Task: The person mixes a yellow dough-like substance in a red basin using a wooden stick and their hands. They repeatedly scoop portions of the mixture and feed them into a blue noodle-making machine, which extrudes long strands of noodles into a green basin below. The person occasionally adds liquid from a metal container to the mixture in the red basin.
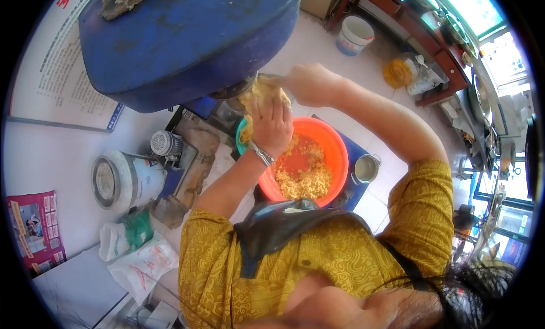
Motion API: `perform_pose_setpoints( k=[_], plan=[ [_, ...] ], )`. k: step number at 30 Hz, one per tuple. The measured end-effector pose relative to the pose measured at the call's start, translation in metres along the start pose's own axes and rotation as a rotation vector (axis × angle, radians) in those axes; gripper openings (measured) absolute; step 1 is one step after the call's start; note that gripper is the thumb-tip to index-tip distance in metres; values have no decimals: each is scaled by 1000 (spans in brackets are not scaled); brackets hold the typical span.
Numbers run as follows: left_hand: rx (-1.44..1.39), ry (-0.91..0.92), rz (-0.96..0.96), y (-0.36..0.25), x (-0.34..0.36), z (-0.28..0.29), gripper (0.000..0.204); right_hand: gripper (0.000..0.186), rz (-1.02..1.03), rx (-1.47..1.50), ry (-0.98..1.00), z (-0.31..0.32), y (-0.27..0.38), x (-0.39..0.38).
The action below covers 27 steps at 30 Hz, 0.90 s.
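Under the rim of a big blue machine housing, my left hand lies over a soft yellow dough-like sheet, fingers together and curved against it. Part of the sheet hangs down beside the wrist. My right hand is closed just right of the sheet, at a dark metal part by the machine's outlet; what its fingers hold is hidden. Below both hands stands an orange basin with yellow crumbly dough in it. A green basin shows partly behind my left wrist.
A metal cup stands right of the orange basin on a blue surface. To the left are a grey-white motor-like drum, a small motor and plastic bags. A white bucket and yellow jug stand on the tiled floor.
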<state>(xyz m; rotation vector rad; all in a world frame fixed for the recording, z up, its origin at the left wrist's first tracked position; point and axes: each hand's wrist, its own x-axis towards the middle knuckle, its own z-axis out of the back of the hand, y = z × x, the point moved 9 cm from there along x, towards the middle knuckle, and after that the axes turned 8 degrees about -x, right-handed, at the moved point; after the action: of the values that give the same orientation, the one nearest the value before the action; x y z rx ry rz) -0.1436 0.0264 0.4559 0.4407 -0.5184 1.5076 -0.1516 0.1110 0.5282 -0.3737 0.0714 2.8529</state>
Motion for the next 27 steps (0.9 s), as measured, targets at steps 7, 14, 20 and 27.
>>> perform_pose_setpoints(
  k=[7,14,20,27],
  plan=[
    [32,44,-19,-3,3,5,47,12,160,-116,-87,-5,22,21],
    [-4,30,-87,-7,5,6,46,10,282,-342,-41,-12,49,10],
    [43,66,-66,1,2,-2,50,13,132,-293,-62,28,19,-43],
    [11,33,-55,-4,3,2,51,16,143,-153,-5,12,14,-23]
  ],
)
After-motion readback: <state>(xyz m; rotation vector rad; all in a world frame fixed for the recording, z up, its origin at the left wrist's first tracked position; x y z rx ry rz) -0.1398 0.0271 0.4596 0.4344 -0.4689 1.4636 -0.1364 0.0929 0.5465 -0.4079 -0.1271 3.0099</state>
